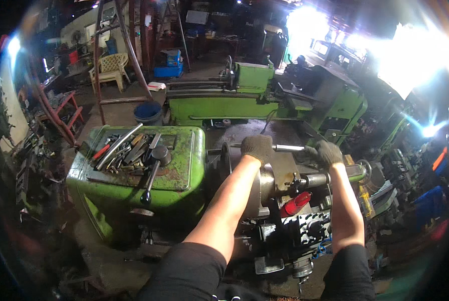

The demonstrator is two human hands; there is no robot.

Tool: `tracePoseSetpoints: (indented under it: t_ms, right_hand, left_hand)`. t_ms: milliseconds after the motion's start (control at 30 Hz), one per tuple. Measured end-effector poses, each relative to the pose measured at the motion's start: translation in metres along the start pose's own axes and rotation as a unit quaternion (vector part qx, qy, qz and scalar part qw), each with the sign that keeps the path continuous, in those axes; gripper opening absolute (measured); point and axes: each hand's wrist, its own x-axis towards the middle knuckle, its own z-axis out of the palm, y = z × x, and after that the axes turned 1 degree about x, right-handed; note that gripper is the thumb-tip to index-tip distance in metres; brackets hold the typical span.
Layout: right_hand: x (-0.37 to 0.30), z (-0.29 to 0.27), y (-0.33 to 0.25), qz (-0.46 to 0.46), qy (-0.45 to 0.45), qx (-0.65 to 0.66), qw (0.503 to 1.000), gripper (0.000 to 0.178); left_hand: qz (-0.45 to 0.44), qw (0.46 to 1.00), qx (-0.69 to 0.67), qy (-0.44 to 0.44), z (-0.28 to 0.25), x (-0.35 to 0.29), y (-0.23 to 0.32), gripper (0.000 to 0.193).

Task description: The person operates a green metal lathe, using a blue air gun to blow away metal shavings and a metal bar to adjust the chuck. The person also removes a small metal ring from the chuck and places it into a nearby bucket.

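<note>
Both my hands wear dark grey knitted gloves and reach over a green lathe. My left hand (257, 148) is closed around a shiny metal bar (288, 148), just above the big round chuck (257, 193). A short end of the bar sticks out to the left of that glove. At the bar's right end, my right hand (327, 153) is closed on it, its fingers partly hidden. Below the right wrist lies the tailstock (317, 180). A red cup-like container (295, 204) leans beside the chuck, above the tool post (312, 228).
On the green headstock (179, 165) lie a pile of hand tools (129, 150) and a lever with a black knob (154, 175). Behind stand another green lathe (224, 108), a blue bucket (148, 111) and a pale plastic chair (110, 70). Strong light glares at the upper right.
</note>
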Motion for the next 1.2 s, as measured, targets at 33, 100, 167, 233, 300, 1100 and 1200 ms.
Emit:
tracePoseSetpoints:
  t_ms: [33,100,167,233,300,1100,1200]
  right_hand:
    - [-0.019,0.001,-0.029,0.017,0.04,-0.016,0.999,0.08]
    - [-0.046,-0.022,-0.042,0.014,0.051,-0.037,0.998,0.075]
    - [-0.051,-0.034,-0.045,0.007,0.007,-0.06,0.998,0.07]
    - [-0.045,-0.05,-0.038,0.012,-0.056,-0.052,0.997,0.073]
    - [-0.046,-0.064,-0.037,0.089,-0.108,-0.111,0.984,0.077]
    - [-0.151,-0.075,-0.054,0.246,-0.156,-0.06,0.955,0.084]
    - [-0.161,-0.06,-0.058,0.263,-0.098,-0.066,0.957,0.088]
  left_hand:
    - [0.004,1.0,0.021,-0.007,-0.007,0.003,-0.016,0.034]
    - [0.048,0.998,0.03,-0.023,-0.014,0.016,-0.018,0.035]
    - [0.06,0.997,0.026,-0.034,-0.013,0.011,-0.016,0.037]
    - [0.065,0.997,0.014,-0.038,-0.016,0.004,-0.021,0.039]
    - [0.064,0.997,0.0,-0.038,-0.021,-0.002,-0.031,0.04]
    - [0.239,0.968,0.005,-0.074,-0.031,0.011,-0.042,0.046]
    - [0.24,0.969,0.017,-0.064,-0.032,0.008,-0.041,0.047]
